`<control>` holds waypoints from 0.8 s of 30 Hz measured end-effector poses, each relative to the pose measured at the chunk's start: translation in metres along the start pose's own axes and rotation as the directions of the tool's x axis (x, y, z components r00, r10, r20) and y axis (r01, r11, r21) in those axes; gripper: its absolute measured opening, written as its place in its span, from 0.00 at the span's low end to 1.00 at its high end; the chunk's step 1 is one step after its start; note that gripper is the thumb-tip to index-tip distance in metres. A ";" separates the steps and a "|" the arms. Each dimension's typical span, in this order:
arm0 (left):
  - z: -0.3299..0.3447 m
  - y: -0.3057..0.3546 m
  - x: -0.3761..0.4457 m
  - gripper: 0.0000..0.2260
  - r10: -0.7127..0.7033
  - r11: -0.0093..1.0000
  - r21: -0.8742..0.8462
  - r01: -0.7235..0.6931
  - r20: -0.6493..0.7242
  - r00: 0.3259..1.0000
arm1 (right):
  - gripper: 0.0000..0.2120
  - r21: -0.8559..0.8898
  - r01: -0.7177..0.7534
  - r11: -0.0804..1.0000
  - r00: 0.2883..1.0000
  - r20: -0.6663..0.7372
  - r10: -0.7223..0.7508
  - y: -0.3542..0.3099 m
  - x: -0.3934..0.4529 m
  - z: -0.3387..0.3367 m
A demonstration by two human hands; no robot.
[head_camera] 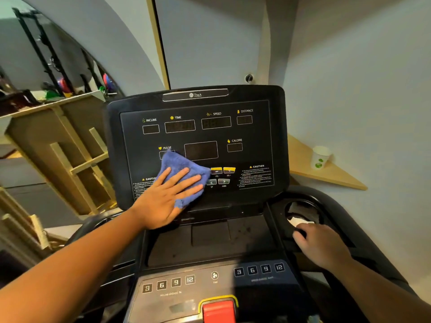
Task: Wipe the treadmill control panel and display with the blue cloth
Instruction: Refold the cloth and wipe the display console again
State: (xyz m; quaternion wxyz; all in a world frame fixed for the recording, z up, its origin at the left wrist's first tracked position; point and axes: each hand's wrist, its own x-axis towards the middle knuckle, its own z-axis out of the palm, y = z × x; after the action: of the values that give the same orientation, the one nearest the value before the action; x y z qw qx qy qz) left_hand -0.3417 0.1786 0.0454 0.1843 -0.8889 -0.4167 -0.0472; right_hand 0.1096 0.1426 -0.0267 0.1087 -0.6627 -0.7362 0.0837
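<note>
At centre of the head view, upright and tilted back: black treadmill display point(196, 127), dark, with labelled windows for INCLINE, TIME, SPEED, DISTANCE, PULSE and CALORIE. Pressed flat against its lower left part: blue cloth point(180, 167), crumpled into a rough wedge, upper corner covering the PULSE window, right edge just beside the yellow buttons point(223, 170) and the grey arrow keys below them. Spread over the lower half of that cloth: left hand point(163, 197), palm down, fingers extended and fanned apart, pinning fabric to the panel rather than gripping it; left CAUTION text partly hidden under hand and cloth.

Lower right: right hand point(320, 245), resting on the black console at the near rim of the round cup holder point(303, 213), fingers curled loosely downward, clamped on nothing visible. Pale crumpled scrap lying inside that holder, touching or apart from the fingertips impossible to tell.

Nearer the camera: lower control panel point(210, 278) with two rows of keys marked 3, 6, 9, 12 flanking a FAN button, and a red stop key point(218, 311) framed in yellow at bottom edge.

Beyond the console on the right: wooden corner shelf point(338, 178) bearing an upright white paper cup point(320, 157) with green print. Off to the left: wooden racking and dark gym gear, too distorted to identify.
</note>
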 end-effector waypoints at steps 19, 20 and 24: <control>-0.030 0.052 0.166 0.27 0.279 0.949 0.149 -0.278 0.019 0.960 | 0.13 -0.020 0.007 1.000 1.000 0.011 -0.006 -0.001 0.002 0.002; -0.036 0.036 0.166 0.27 0.236 0.957 0.178 -0.227 -0.030 0.971 | 0.13 -0.015 0.014 1.000 1.000 0.007 -0.014 -0.001 0.001 0.001; -0.060 -0.008 0.157 0.28 -0.142 0.977 0.123 0.176 -0.245 0.959 | 0.14 0.026 0.021 0.999 0.999 -0.028 -0.021 0.001 0.001 0.001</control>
State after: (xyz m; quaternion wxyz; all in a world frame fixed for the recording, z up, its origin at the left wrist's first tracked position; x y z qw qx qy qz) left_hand -0.2420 0.2746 0.1403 0.2912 -0.8250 -0.4646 -0.1366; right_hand 0.1101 0.1439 -0.0282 0.1284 -0.6546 -0.7404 0.0828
